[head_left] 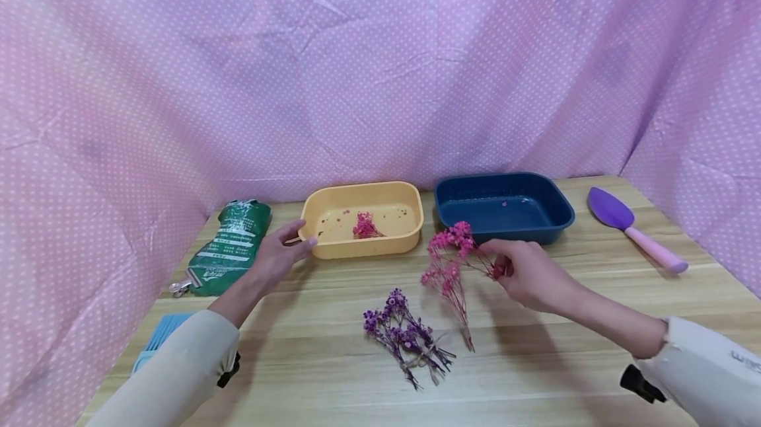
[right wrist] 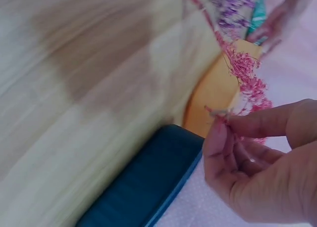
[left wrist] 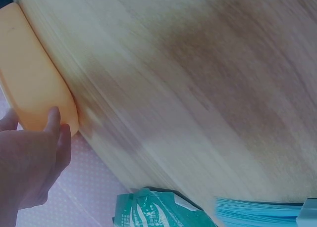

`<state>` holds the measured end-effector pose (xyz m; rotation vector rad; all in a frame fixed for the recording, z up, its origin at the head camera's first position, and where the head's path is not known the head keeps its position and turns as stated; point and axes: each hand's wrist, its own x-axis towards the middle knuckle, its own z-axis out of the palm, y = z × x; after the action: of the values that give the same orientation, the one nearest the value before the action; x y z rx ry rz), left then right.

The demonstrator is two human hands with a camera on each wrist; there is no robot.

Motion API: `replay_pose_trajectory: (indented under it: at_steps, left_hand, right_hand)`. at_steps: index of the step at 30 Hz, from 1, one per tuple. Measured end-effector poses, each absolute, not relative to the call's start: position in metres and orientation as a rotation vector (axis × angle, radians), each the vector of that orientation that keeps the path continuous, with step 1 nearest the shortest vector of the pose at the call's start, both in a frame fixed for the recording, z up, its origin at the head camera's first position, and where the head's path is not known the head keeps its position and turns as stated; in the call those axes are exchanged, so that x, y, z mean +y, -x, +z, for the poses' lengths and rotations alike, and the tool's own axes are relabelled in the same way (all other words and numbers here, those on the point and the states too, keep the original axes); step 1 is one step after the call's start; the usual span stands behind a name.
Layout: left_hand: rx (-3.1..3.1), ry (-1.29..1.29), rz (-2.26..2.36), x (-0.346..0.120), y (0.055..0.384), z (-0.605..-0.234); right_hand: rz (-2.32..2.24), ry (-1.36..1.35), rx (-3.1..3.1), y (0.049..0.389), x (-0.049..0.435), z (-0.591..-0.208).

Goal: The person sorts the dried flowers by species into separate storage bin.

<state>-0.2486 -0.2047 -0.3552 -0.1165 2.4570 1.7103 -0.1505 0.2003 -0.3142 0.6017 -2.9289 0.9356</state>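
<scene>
Pale sleeves (head_left: pixel 172 374) slant over the near corners of the table (head_left: pixel 309 341), each with a black fitting at the wrist. From where I stand, wood runs on the near side of the purple flowers (head_left: pixel 410 341), which lie mid-table, and a wide stretch of it shows between the left sleeve and their stems. A yellow tray (head_left: pixel 368 247) and a blue tray (head_left: pixel 502 235) stand by the far edge, a thin strip of wood between them. Against the left edge lies a green bag (head_left: pixel 234 242) with a metal clip; near the right edge, a spatula (head_left: pixel 630 229) points its head at the far corner.

Light, striped grain covers the tabletop; dotted pink cloth (head_left: pixel 380 70) hangs behind and down both sides.

The left hand (head_left: pixel 279 255) touches the yellow tray's left end, fingers loosely spread. The right hand (head_left: pixel 532 275) pinches a pink sprig (head_left: pixel 460 236) between thumb and fingers, before the blue tray. Just left of it is another pink bunch (head_left: pixel 446 276), stems toward the near edge; I cannot tell whether they touch.

Only the head view shows a pink cluster (head_left: pixel 365 226) inside the yellow tray. The left wrist view shows more of the blue bristles (left wrist: pixel 257 213), partly covered by the sleeve in the head view.
</scene>
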Motion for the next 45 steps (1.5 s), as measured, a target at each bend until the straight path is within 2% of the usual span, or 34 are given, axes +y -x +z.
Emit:
replay_pose_trajectory:
  at_steps: [5,9,20,31,36,40,42,45]
  left_hand:
    - [2.454,0.103,1.716,-0.206,0.249,-0.355]
    - [2.453,0.103,1.715,-0.206,0.249,-0.355]
    - [2.433,0.105,1.741,-0.206,0.249,-0.356]
    - [2.443,0.092,1.739,-0.206,0.249,-0.356]
    - [2.440,0.099,1.736,-0.205,0.248,-0.356]
    - [2.436,0.086,1.747,-0.205,0.248,-0.357]
    - [2.434,0.079,1.756,-0.205,0.248,-0.356]
    - [2.434,0.068,1.762,-0.206,0.248,-0.356]
  right_hand:
    - [1.263,-0.610,-2.889,0.151,0.201,-0.304]
    - [1.447,-0.649,-2.929,0.152,0.200,-0.313]
    - [0.890,-0.739,-3.062,0.148,0.194,-0.349]
    - [1.060,-0.768,-2.871,0.146,0.195,-0.303]
    - [1.474,-0.723,-2.903,0.144,0.198,-0.292]
    - [1.854,-0.695,-2.969,0.143,0.203,-0.303]
    - [1.722,-0.739,-3.050,0.142,0.203,-0.314]
    - [1.248,-0.775,-3.144,0.141,0.202,-0.330]
